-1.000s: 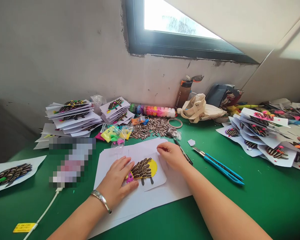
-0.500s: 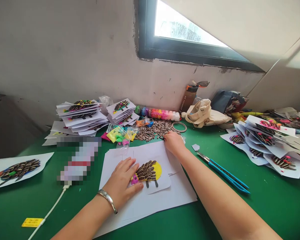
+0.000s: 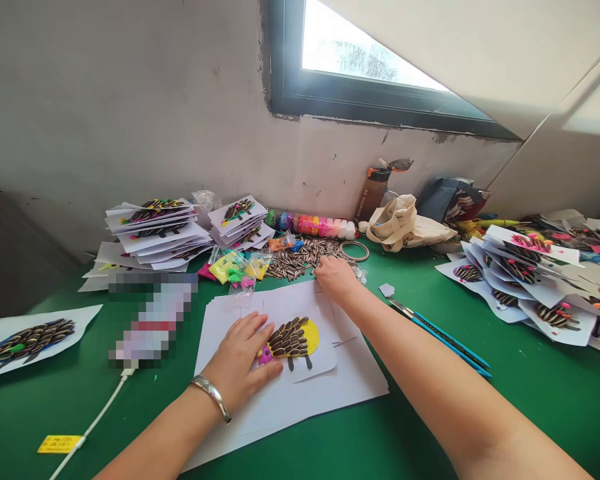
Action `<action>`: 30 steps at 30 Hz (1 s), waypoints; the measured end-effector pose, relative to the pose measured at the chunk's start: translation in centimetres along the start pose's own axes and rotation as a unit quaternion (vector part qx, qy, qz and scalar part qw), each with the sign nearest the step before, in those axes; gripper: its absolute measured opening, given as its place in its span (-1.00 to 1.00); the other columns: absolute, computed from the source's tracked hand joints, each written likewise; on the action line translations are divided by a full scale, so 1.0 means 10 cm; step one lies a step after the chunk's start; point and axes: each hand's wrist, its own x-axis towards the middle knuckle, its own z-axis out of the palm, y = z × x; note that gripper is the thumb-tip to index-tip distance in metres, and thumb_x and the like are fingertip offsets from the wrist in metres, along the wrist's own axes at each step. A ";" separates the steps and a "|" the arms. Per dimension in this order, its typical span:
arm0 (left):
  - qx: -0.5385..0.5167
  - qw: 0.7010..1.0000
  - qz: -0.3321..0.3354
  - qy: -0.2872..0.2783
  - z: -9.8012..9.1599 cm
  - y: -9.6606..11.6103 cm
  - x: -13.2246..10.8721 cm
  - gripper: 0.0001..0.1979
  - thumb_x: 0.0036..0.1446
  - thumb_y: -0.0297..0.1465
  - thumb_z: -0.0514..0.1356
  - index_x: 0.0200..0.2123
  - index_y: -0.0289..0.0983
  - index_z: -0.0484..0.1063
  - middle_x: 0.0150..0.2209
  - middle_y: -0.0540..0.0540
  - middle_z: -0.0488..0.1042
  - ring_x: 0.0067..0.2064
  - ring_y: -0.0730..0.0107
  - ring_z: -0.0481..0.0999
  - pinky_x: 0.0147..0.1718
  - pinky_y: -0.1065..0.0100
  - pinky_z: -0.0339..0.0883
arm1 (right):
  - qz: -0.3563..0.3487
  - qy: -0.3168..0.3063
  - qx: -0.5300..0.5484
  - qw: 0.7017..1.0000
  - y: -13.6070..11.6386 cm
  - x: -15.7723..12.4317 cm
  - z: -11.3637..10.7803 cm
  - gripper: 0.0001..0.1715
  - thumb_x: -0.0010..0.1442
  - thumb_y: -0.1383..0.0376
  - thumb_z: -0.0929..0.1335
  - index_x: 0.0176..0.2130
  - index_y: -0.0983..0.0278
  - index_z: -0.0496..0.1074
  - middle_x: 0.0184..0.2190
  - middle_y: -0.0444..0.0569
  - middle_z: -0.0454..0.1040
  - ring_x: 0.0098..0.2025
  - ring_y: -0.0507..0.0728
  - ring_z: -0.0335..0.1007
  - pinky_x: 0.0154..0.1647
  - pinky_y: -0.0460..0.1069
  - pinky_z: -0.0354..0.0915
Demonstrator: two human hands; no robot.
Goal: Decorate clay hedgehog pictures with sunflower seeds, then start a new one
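Observation:
My left hand (image 3: 240, 357) lies flat, fingers spread, on a small white card (image 3: 305, 320) that carries a yellow clay hedgehog covered with sunflower seeds (image 3: 291, 338). The card rests on a stack of white paper (image 3: 330, 387). My right hand (image 3: 336, 277) reaches forward to the near edge of a pile of striped sunflower seeds (image 3: 300, 259); its fingers curl down onto the seeds and their tips are hidden.
Stacks of finished seed cards stand at the back left (image 3: 155, 230) and spread at the right (image 3: 530, 273). A blue utility knife (image 3: 445, 337), a row of clay pots (image 3: 313, 225), clay bags (image 3: 235, 267), a bottle (image 3: 375, 190), a cloth bag (image 3: 405, 223) and a white cable (image 3: 97, 420) lie on the green table (image 3: 530, 400).
My right hand left the card's upper edge and moved forward to the seed pile. My left hand stayed on the card.

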 end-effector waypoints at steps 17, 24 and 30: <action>0.008 1.000 0.000 -0.014 -0.01 0.01 0.02 -0.45 0.05 -0.13 0.16 0.07 -0.26 0.33 0.15 -0.23 0.26 0.19 -0.03 0.16 0.12 -0.02 0.12 | 0.072 0.071 0.441 0.892 -0.27 -0.87 0.12 -0.74 0.13 0.30 0.21 -0.30 0.20 0.47 -0.38 -0.15 0.51 -0.40 0.02 0.42 -0.38 -0.12 0.26; 0.012 1.000 0.008 -0.007 0.00 -0.01 0.02 -0.47 0.06 -0.11 0.13 0.07 -0.23 0.32 0.15 -0.20 0.26 0.19 -0.01 0.16 0.11 -0.01 0.14 | 0.054 0.096 0.450 0.886 -0.41 -0.89 0.12 -0.83 0.08 0.36 0.29 -0.43 0.20 0.48 -0.46 -0.15 0.49 -0.34 0.05 0.34 -0.32 -0.08 0.19; 0.003 1.000 0.002 -0.020 0.00 -0.01 0.03 -0.44 0.07 -0.11 0.12 0.08 -0.30 0.32 0.16 -0.25 0.24 0.20 -0.04 0.13 0.12 -0.04 0.11 | 0.021 0.102 0.399 0.911 -0.42 -0.86 0.17 -0.84 0.09 0.40 0.32 -0.42 0.22 0.49 -0.44 -0.12 0.48 -0.30 0.07 0.29 -0.26 -0.06 0.15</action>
